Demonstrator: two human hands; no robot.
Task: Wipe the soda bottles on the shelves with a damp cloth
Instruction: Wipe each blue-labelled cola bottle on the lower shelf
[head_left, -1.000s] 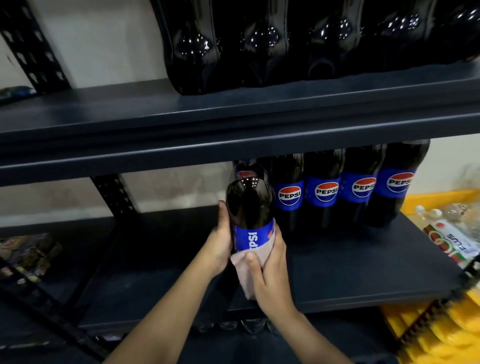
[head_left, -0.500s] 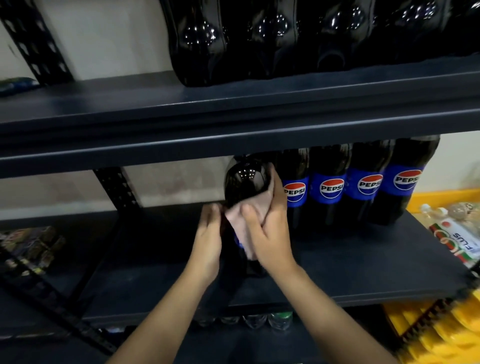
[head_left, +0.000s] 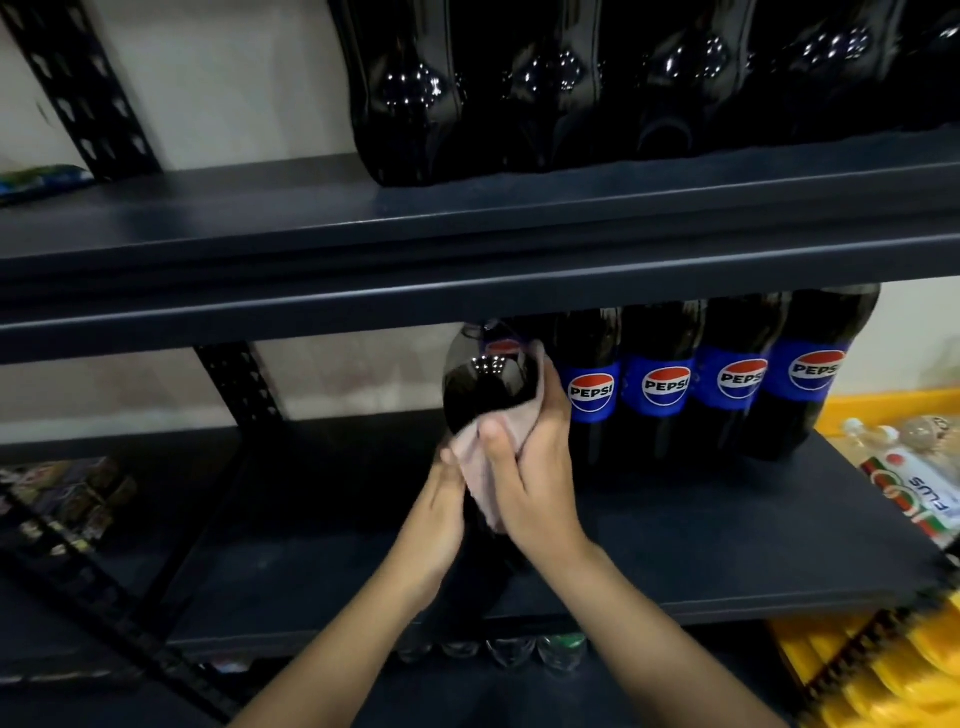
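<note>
Gripping one bottle, one cloth, two hands, four bottles shelved

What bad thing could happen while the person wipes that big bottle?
The held bottle is tilted, gripped low by the left hand, so it might slip. The right hand rubs the cloth right beside the standing Pepsi bottles; a bump might topple them.

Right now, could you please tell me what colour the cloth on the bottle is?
The cloth is pale pink, seen best in the head view, under the right hand.
</note>
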